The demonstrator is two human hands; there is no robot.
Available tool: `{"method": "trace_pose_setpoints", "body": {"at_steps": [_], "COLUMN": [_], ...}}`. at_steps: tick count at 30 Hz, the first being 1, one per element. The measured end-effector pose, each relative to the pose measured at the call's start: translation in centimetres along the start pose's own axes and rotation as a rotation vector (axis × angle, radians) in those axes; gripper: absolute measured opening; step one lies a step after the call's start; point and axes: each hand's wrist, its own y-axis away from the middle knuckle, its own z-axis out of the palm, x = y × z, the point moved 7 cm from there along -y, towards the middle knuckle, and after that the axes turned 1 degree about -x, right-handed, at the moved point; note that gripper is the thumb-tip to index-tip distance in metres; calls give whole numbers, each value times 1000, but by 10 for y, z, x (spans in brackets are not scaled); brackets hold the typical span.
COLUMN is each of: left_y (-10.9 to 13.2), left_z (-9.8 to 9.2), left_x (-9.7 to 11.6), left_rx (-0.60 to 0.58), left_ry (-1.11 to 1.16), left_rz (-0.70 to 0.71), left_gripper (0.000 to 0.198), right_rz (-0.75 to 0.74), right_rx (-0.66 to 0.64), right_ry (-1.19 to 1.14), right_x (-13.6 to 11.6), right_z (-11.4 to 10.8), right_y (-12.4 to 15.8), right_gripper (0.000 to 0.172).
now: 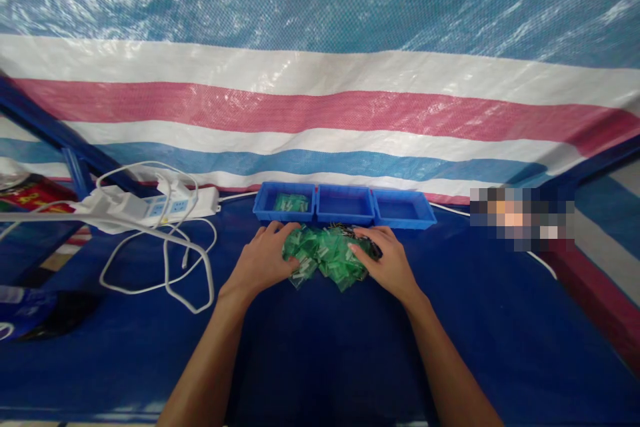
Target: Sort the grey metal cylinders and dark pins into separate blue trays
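From where I stand, a pile of green translucent packets [333,260] lies between the two hands: thin, glossy and overlapping, with angular corners and pale strips showing through. The left hand [267,257] cups its left side, the right hand [389,259] its right; on each, thumb and fingers stand apart, curved against the pile. Slender dark pieces appear to lie by the right fingers, though detail there is poor. Just beyond the fingertips, three blue trays [345,217] bound the far side; the leftmost contains similar green pieces. The blue tabletop [470,287] extends between the forearms and outward past the right hand. Left of the left hand, white cables [211,280] loop beside a power strip [175,212].
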Motion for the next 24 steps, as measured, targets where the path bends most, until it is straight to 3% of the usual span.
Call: {"method": "trace_pose_setpoints", "body": {"at_steps": [3, 6, 10, 13, 17, 24], "left_y": [-5, -8, -9, -12, -17, -17], "left_z": [-6, -18, -27, -16, 6, 38], "left_x": [-8, -18, -20, -8, 18, 48], "left_rx": [92, 256, 433, 401, 262, 40], "left_ry": [68, 186, 666, 1152, 1557, 1785], "left_rz": [-49, -78, -5, 47, 32, -62], "left_gripper": [62, 55, 47, 47, 54, 46], "right_rz": [-14, -37, -58, -51, -66, -73], "right_rx": [14, 60, 164, 193, 128, 43], "right_ry": [-10, -19, -62, -121, -194, -220], "right_x": [-1, -4, -13, -21, -35, -47], "right_z": [-1, -5, -13, -15, -8, 9], "right_y": [-1, -1, -1, 0, 1, 4], "right_gripper": [26, 22, 19, 22, 18, 8]}}
